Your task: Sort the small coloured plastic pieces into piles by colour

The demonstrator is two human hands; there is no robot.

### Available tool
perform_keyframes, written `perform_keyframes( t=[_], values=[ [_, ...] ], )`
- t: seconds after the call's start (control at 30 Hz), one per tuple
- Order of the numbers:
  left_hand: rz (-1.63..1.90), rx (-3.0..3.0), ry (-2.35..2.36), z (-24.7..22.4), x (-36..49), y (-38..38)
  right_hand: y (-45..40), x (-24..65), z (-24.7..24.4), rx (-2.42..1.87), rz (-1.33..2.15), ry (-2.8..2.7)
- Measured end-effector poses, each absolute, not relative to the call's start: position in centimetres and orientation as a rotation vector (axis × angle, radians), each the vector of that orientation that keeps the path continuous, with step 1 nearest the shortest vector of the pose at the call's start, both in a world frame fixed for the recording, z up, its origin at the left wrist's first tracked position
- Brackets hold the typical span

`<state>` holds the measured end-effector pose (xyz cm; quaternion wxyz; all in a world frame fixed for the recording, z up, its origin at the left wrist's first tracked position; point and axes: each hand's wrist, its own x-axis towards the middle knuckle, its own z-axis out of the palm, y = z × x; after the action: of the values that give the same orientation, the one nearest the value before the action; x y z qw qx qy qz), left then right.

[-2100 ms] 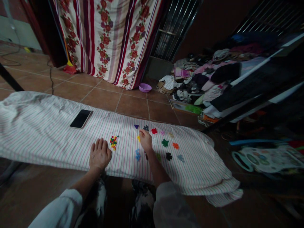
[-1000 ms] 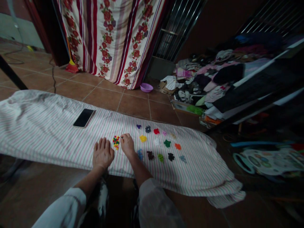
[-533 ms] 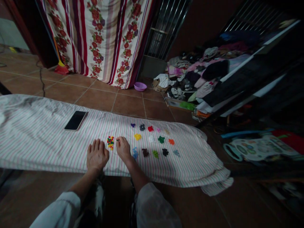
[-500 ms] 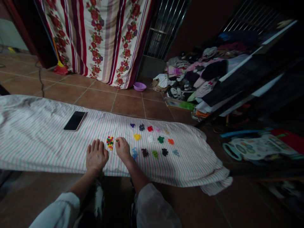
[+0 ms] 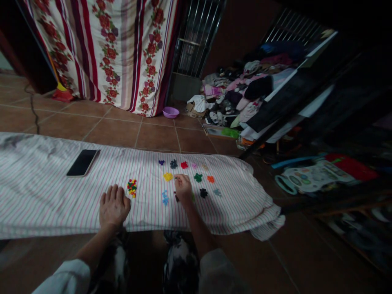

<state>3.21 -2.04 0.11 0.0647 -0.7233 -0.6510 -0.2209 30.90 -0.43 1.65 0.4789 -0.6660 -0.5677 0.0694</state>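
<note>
My left hand (image 5: 115, 205) lies flat, palm down, on the striped cloth (image 5: 85, 204), fingers stretched out. Just right of its fingers is a mixed pile of red, yellow and green small pieces (image 5: 132, 188). My right hand (image 5: 183, 186) hovers among the sorted piles with its fingers pinched; whatever they hold is too small to make out. Beside its fingertips lies the yellow pile (image 5: 168, 177). It hides the white pile and covers part of the brown pile (image 5: 177, 197). To its right are the dark green pile (image 5: 198, 177), orange pile (image 5: 210, 179) and black pile (image 5: 203, 192).
A phone (image 5: 82, 163) lies on the cloth at the left. Red (image 5: 184, 165), dark grey (image 5: 173, 164) and light blue (image 5: 165, 197) piles sit around my right hand. Beyond, on the tiled floor, are a purple basin (image 5: 170, 112) and a heap of clothes (image 5: 239, 87).
My right hand has moved right, from beside the mixed pile to the sorted piles, fingers still pinched. My left hand stays flat near the mixed pile. The view has shifted.
</note>
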Motion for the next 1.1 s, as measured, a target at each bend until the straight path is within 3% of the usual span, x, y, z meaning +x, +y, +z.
perform_keyframes(
  t=[0.4,1.1],
  values=[
    [-0.602,-2.185,-1.967,0.1,3.2,-2.0,1.0,44.4,2.6,-2.094,0.057,-1.302],
    [-0.627,-2.166,-1.966,-0.4,3.2,-1.8,2.2,44.5,2.2,-2.429,0.147,-1.398]
  ],
)
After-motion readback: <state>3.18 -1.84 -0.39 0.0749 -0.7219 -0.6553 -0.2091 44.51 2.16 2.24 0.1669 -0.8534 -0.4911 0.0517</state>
